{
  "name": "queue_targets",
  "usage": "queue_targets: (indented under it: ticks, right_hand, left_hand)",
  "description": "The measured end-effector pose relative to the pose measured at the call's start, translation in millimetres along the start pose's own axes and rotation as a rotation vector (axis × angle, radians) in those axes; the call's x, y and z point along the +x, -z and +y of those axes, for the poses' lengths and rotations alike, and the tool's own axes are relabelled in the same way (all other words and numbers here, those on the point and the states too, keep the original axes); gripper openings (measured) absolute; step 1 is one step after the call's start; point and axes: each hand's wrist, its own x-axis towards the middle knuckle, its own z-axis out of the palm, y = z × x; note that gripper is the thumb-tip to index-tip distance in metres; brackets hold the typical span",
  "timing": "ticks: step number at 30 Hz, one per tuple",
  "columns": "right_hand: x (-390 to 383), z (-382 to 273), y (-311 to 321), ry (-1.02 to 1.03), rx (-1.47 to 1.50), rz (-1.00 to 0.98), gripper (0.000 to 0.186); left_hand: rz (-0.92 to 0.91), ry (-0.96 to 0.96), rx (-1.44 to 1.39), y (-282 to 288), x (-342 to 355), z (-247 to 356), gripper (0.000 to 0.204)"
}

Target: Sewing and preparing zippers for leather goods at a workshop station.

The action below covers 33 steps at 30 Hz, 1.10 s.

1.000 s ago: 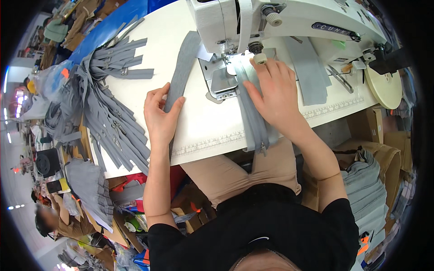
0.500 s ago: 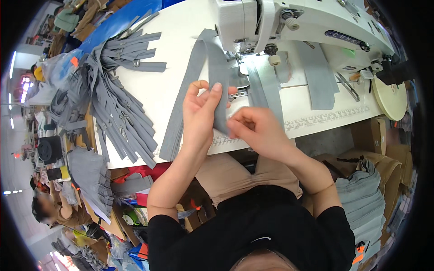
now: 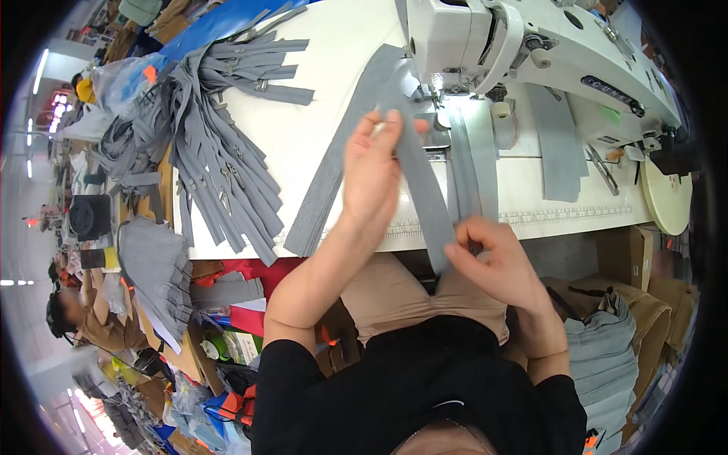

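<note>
A long grey fabric strip (image 3: 426,199) bends over at its top, one leg slanting to the table's front edge on the left. My left hand (image 3: 371,171) grips the other leg partway up, thumb in front and a fingertip showing past its right side. Lower down, my right hand (image 3: 497,262) pinches that leg near its end, over the table's front edge and my lap. Beyond my hands stands a white sewing machine (image 3: 447,45). More grey strips (image 3: 481,167) lie under its lit needle area, right of the strip I hold.
A heap of grey zippers (image 3: 224,171) with metal sliders covers the table's left side. Further grey pieces (image 3: 560,144), tweezers (image 3: 603,168) and a pale round disc (image 3: 667,197) lie right. A ruler tape (image 3: 569,214) runs along the front edge. Stacked grey fabric (image 3: 603,356) sits beside me.
My right hand has moved down and right, drawing the strip's end out over the table's edge. My left hand has gone slightly up the strip. The whole view has shifted a little.
</note>
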Motion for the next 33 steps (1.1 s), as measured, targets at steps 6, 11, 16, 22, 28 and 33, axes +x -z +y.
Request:
queue_targets:
  ticks: [6, 11, 16, 22, 28, 33]
  right_hand:
    - [-24.2, 8.4, 53.0, -0.042, -0.042, -0.469, 0.021]
    - [2.9, -15.3, 21.2, 0.046, -0.139, 0.311, 0.021]
    - [18.4, -3.8, -5.3, 0.281, -0.584, 0.577, 0.022]
    - [16.1, 3.2, -14.9, 0.22, -0.605, 0.61, 0.022]
    - [17.7, -2.1, -22.0, 0.089, -0.241, 0.562, 0.022]
    - [17.7, -7.1, -22.8, -0.058, 0.104, 0.513, 0.017]
  left_hand:
    - [0.047, 0.025, 0.282, -4.0, -14.0, 17.3, 0.022]
    - [-0.168, 0.225, 0.31, 5.1, -29.7, -8.7, 0.019]
    - [-0.194, 0.19, 0.259, -12.9, -41.8, -19.2, 0.015]
    - [-0.211, 0.245, 0.206, -4.8, -41.4, -23.0, 0.011]
    - [-0.24, 0.278, 0.211, 11.9, -37.9, -28.3, 0.012]
    - [-0.26, 0.276, 0.23, 6.1, -34.7, -18.1, 0.018]
